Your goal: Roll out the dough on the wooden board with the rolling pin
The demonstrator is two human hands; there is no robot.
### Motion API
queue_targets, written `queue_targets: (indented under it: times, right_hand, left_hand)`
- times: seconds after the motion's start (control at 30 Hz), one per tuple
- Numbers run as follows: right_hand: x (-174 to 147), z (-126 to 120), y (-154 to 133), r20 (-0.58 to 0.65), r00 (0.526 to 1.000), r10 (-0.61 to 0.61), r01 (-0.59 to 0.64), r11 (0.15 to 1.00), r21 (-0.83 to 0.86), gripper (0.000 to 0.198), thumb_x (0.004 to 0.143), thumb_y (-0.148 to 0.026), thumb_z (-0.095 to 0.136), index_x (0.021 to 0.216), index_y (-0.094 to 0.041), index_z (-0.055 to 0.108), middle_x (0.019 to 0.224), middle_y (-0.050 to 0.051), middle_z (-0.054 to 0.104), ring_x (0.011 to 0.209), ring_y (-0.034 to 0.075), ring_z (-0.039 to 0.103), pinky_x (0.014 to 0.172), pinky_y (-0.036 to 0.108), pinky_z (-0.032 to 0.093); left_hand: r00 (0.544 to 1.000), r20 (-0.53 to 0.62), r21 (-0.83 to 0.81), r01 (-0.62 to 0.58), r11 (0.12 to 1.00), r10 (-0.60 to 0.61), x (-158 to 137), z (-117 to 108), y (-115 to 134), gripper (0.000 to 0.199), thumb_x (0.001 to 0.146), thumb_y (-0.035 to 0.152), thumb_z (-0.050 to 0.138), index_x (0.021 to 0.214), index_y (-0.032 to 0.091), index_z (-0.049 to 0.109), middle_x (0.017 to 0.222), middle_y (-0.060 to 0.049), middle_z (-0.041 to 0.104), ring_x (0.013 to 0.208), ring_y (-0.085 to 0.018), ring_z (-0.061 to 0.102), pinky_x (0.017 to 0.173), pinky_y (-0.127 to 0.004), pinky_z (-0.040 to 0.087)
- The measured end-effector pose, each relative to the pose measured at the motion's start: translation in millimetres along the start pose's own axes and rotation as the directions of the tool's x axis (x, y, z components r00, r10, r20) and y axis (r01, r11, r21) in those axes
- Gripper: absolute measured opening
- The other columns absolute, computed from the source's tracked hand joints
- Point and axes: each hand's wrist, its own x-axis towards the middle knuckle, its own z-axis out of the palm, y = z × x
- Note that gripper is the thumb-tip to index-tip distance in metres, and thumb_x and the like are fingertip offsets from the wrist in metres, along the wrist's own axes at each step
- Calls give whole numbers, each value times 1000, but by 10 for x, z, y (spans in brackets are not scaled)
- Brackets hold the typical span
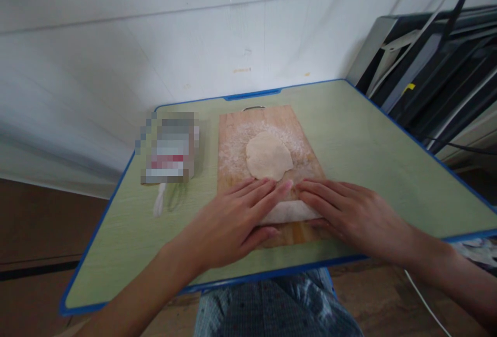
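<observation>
A flat, roughly round sheet of dough point(269, 156) lies on a wooden board point(230, 132) dusted with flour. Near the board's front edge is a pale, floury rolling pin point(289, 213), placed crosswise just in front of the dough. My left hand point(243, 213) is over its left part, fingers reaching forward across it and thumb on the near side. Over the right part lies my right hand point(345, 210), its fingers curved across the pin. Both ends of the pin are hidden under my hands. My left fingertips are close to the dough's near edge; touching cannot be made out.
A blurred-out package point(169, 148) with a white strap point(159, 200) lies on the left of the green table point(373, 156), which has a blue rim. A white wall point(194, 52) stands behind. Dark flat panels and cables point(435, 68) are stacked beyond the right edge.
</observation>
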Motion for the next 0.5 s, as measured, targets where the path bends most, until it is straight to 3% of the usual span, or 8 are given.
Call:
queue_targets:
  times: [0.1, 0.2, 0.37, 0.5]
  right_hand:
    - [-31, 13, -6, 2, 999, 36, -36, 999, -3, 41, 87, -18, 53, 127, -11, 51, 135, 15, 52, 125, 28, 47, 95, 45, 48]
    - [-20, 59, 29, -28, 995, 99, -100, 994, -32, 45, 90, -26, 50, 134, -15, 45, 145, 15, 41, 134, 28, 34, 103, 50, 37]
    - [181, 131, 205, -37, 964, 262, -263, 963, -57, 44, 96, -37, 30, 133, -20, 48, 146, 13, 39, 137, 27, 28, 108, 56, 23]
    - [398, 154, 425, 39, 937, 347, -346, 938, -28, 50, 97, -38, 22, 136, -18, 45, 147, 14, 37, 137, 29, 26, 108, 57, 23]
  left_hand:
    - [994, -97, 175, 65, 982, -49, -74, 90, 30, 54, 94, 39, 38, 142, 16, 30, 143, -13, 43, 133, -26, 37, 107, -45, 35]
    - [954, -200, 279, 275, 920, -224, -110, 147, 22, 57, 93, 45, 34, 140, 12, 34, 144, -17, 40, 134, -32, 35, 106, -50, 35]
    - [859, -195, 203, 508, 837, -474, 53, 65, -206, 55, 95, 43, 28, 141, 13, 32, 146, -15, 37, 137, -28, 29, 109, -46, 29]
    - [856, -140, 121, 513, 850, -497, 277, -20, -459, 55, 96, 40, 23, 138, 7, 36, 145, -18, 37, 137, -26, 29, 111, -41, 27]
